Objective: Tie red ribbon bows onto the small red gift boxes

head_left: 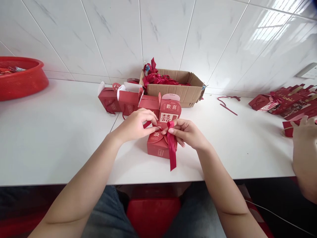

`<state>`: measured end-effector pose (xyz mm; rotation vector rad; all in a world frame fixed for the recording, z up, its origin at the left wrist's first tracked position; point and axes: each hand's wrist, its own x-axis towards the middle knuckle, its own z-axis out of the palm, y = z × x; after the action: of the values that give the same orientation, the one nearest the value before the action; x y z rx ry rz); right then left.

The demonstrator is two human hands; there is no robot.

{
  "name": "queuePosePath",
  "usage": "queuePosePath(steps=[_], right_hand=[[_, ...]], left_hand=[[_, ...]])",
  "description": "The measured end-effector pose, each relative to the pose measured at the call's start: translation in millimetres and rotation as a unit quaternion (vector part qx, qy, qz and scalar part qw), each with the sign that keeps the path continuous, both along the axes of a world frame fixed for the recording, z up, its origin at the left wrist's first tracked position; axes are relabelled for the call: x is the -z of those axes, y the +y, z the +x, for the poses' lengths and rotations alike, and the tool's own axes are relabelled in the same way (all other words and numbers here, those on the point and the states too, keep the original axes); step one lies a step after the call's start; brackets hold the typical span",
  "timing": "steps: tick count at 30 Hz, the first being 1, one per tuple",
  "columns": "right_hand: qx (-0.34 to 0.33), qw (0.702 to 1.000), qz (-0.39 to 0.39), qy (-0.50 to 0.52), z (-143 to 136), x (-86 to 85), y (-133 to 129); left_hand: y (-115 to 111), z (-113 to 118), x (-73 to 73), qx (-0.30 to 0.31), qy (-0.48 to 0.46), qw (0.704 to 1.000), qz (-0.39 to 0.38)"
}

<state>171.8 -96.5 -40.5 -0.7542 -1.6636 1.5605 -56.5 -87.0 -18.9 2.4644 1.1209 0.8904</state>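
A red gift box point(158, 149) with gold lettering and a folded top stands near the table's front edge. A dark red satin ribbon point(172, 152) crosses its top, one tail hanging down the front. My right hand point(187, 132) pinches a loop of this ribbon between thumb and fingers. Over the left side of the box top, my left hand point(138, 124) has thumb and fingertips closed on the ribbon near its crossing point; a bit of ribbon shows beneath the palm. The exact crossing is partly hidden by my fingertips.
Several red gift boxes point(128, 99) stand in a row behind. A cardboard box point(178, 92) of red ribbons is against the tiled wall. At left sits a red plastic basket point(24, 81); at right lie ribbon scraps point(227, 105), finished-looking boxes point(292, 102) and another person's hand point(304, 142).
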Motion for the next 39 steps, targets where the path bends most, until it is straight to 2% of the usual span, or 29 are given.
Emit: queuePosePath(steps=[4,9,13,16,19,21,23,25,28,30,35,39], right_hand=[[0.005,1.0,-0.027,-0.013,-1,-4.5,-2],[0.089,0.993,-0.043,-0.059,-6,-11.3,-8],[0.133,0.986,0.002,-0.1,-12,-12.0,-12],[0.096,0.99,0.025,-0.099,-13,-11.3,-13],[0.057,0.995,0.018,-0.078,-12,-11.3,-13],[0.07,0.995,0.019,-0.074,-12,-10.8,-13],[0.091,0.993,0.028,-0.077,-13,-9.6,-12],[0.099,0.991,0.041,-0.08,-15,-8.3,-12],[0.111,0.988,0.061,-0.089,-16,-7.7,-12],[0.116,0.987,0.06,-0.094,-17,-7.8,-13],[0.116,0.992,0.023,-0.038,-19,-3.8,-13],[0.14,0.99,0.0,-0.002,-20,1.0,-14]], left_hand=[[-4,1,-14.4,0.054,-0.008,0.998,0.011],[-7,16,-43.2,0.117,0.018,0.993,-0.005],[2,36,-52.8,0.152,0.023,0.988,-0.033],[12,44,-46.4,0.146,0.013,0.988,-0.047],[17,44,-30.7,0.101,-0.037,0.994,-0.036],[15,41,-18.5,0.03,-0.082,0.996,0.027],[9,36,-8.2,-0.068,-0.135,0.984,0.1],[2,30,-1.2,-0.113,-0.173,0.974,0.093],[-8,24,5.1,-0.053,-0.161,0.985,-0.006],[-11,23,9.0,-0.02,-0.148,0.988,-0.044],[-12,19,20.6,-0.013,-0.199,0.977,-0.081],[-14,15,26.3,0.008,-0.235,0.967,-0.097]])
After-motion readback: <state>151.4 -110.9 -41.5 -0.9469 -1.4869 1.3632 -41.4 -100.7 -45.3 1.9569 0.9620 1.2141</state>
